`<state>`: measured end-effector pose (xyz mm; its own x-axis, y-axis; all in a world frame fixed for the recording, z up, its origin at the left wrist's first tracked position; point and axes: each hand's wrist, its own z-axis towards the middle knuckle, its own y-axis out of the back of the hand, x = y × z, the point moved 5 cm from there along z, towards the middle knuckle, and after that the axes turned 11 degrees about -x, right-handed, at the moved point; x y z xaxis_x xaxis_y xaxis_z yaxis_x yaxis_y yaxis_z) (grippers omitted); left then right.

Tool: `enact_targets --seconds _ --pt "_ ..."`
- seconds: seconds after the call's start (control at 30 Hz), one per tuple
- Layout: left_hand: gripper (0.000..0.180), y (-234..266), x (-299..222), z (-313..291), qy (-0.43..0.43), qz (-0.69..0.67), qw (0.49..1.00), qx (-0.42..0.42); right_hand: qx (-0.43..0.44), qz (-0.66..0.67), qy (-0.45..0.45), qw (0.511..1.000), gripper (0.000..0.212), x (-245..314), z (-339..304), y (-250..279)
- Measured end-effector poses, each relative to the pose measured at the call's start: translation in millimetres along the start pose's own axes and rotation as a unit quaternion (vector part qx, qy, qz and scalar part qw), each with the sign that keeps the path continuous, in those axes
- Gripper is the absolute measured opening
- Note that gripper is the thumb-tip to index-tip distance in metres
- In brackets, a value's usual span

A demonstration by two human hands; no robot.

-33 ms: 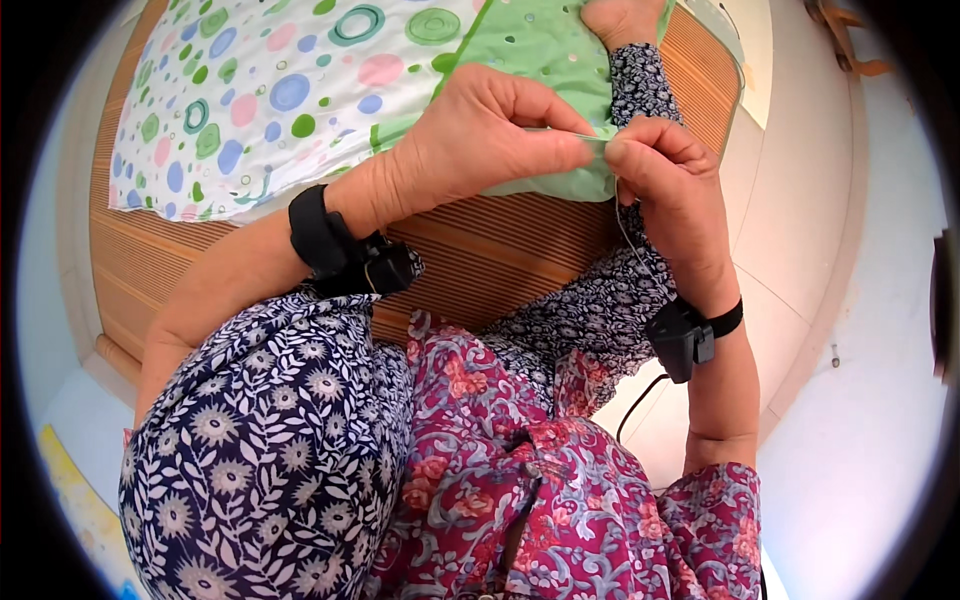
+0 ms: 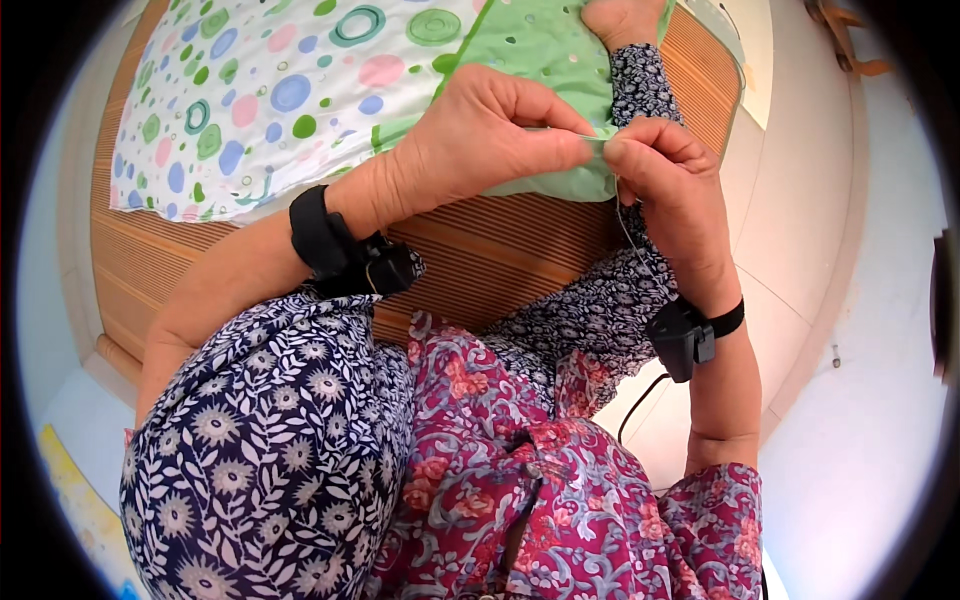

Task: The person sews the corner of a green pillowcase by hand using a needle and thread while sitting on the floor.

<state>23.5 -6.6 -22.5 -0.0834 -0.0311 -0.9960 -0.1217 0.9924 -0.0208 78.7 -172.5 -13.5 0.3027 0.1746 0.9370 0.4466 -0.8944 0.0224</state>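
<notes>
My left hand (image 2: 480,135) and my right hand (image 2: 680,190) meet fingertip to fingertip above a cloth. Between them runs a thin pale thread (image 2: 629,232), its loose length curving down below my right thumb. Thumb and forefinger of my right hand are pinched on it. My left thumb and forefinger also pinch the thread's fine line; whether a needle is there I cannot tell. Beneath lies a quilt-like cloth (image 2: 250,105), white with coloured dots and circles, with a green section (image 2: 535,55) partly hidden behind my left hand.
The cloth lies on a brown striped mat (image 2: 500,245). My leg in dark patterned trousers (image 2: 590,300) stretches along the right side, the bare foot (image 2: 622,20) beside the green section. Pale floor tiles (image 2: 770,250) lie to the right. A dark cable (image 2: 640,405) hangs near my right forearm.
</notes>
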Motion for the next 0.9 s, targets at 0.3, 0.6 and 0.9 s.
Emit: enact_targets --seconds 0.3,0.6,0.9 --pt "0.014 4.0 8.7 4.9 0.057 -0.046 0.996 -0.046 -0.117 -0.085 0.105 0.984 0.015 48.7 -24.5 3.8" --pt "0.013 6.0 9.4 7.1 0.028 -0.025 0.998 -0.049 0.010 0.057 0.058 0.997 0.028 119.7 -103.2 -12.5" --pt "0.009 3.5 10.1 7.5 0.034 -0.054 0.996 -0.055 0.250 -0.067 0.026 0.965 0.023 118.3 -79.4 -27.9"
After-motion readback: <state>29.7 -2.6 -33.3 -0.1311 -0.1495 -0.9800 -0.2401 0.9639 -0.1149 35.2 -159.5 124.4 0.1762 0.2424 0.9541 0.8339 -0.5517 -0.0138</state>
